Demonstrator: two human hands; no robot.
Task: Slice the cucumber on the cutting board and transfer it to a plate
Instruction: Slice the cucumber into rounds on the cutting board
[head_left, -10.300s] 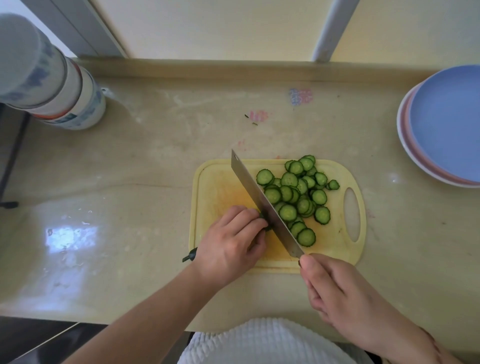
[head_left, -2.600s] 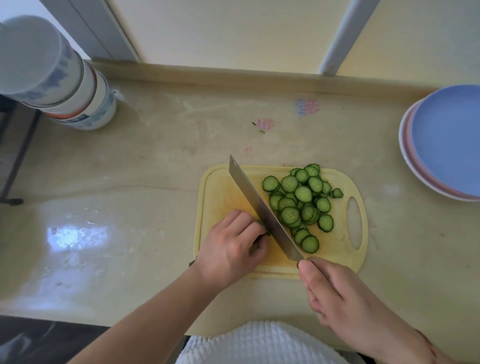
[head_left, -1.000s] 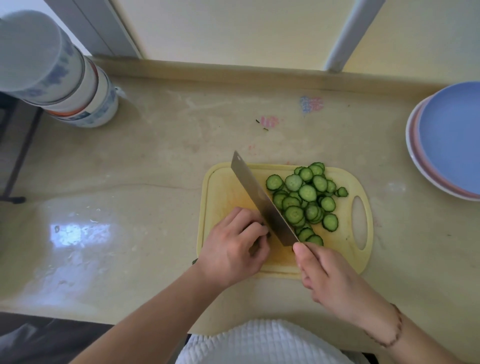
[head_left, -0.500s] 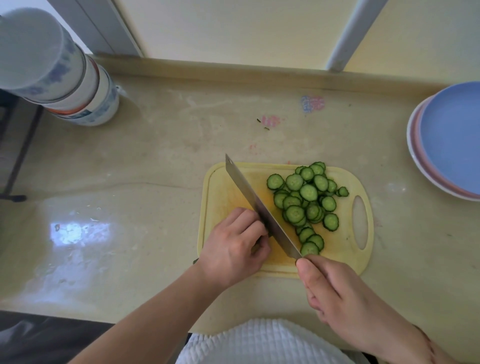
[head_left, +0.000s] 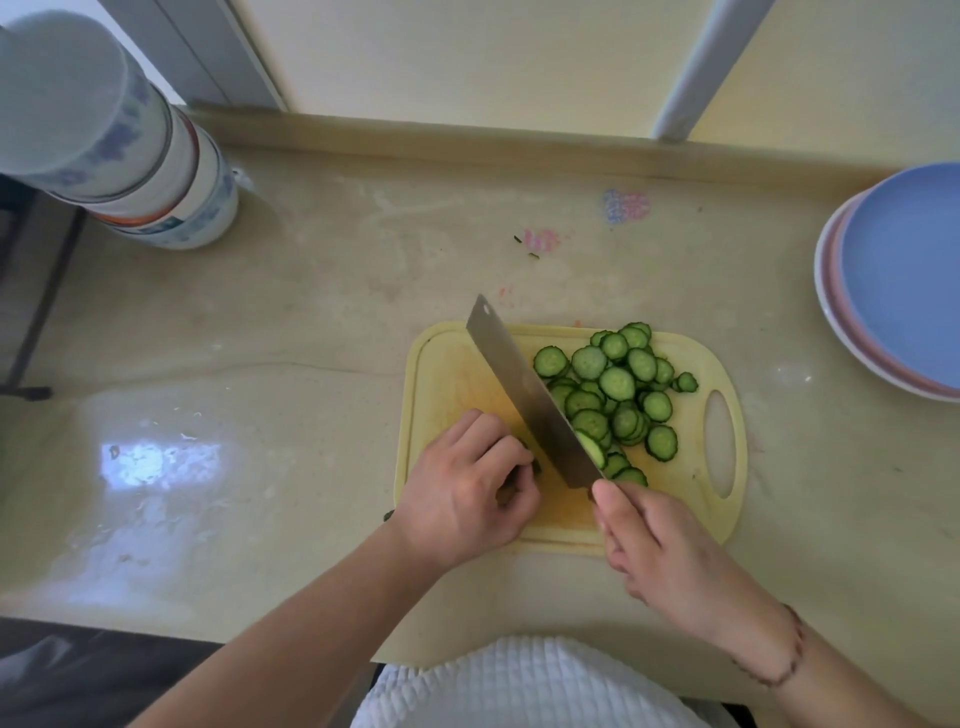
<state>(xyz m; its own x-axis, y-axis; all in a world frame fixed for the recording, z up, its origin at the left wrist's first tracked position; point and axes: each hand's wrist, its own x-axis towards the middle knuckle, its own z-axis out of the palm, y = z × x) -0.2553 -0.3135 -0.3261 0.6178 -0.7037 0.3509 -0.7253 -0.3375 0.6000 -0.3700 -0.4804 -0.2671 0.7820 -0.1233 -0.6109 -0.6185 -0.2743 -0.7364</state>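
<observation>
From the head view, my left hand (head_left: 467, 488) curls over the last cucumber stub (head_left: 527, 457), almost hidden beneath it, while my right hand (head_left: 660, 551) grips the knife (head_left: 530, 395) handle. Compared with half a second ago, a fresh slice clings to the blade, which sits slightly higher. The slices (head_left: 615, 395) pile at 3 o'clock of the blade on the cutting board (head_left: 447, 364). I judge slicing nearly finished; the plates (head_left: 904, 280) wait at 2 o'clock.
</observation>
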